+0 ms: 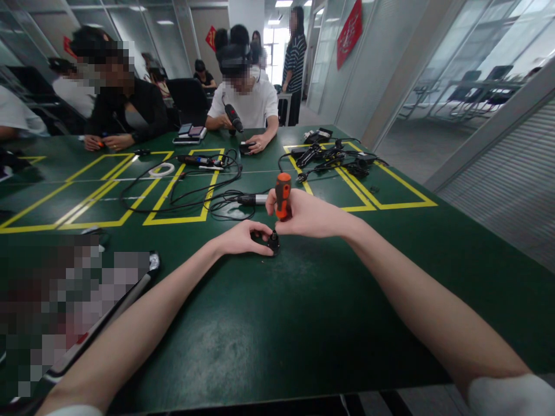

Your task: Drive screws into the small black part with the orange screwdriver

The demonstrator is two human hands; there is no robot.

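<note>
right hand [303,215]: fingers wrapped tight around the orange screwdriver [283,196] — handle upright, black shaft pointing straight down
screwdriver axis: near vertical, tip end meets the small black part [269,241] directly below the fist
left hand [243,237]: thumb and fingers pinched together on the small black part, pressing it flat against the green table [303,312]
part location: on the table, mid-frame, just in front of the person — under the screwdriver tip, at the left fingertips
key relation: part sits straight below the right fist and touching the left fingers; both hands meet at 1 spot, left one lower and nearer the part, right one above it
tip contact: looks seated on the part, exact seat too small to tell
nearby: black cables [191,196] looped across the yellow tape boxes [182,218] behind the hands; a cylindrical black-and-silver tool [254,199] lies just beyond the left hand
far right: pile of black adapters and leads [333,157], well apart from the hands
others: 2 people seated across the table, 1 in a white shirt [249,104] holding a black tool; their hands stay on their own side
writing: red wall hangings [349,32] — characters not readable; no brand legible on the screwdriver
</note>
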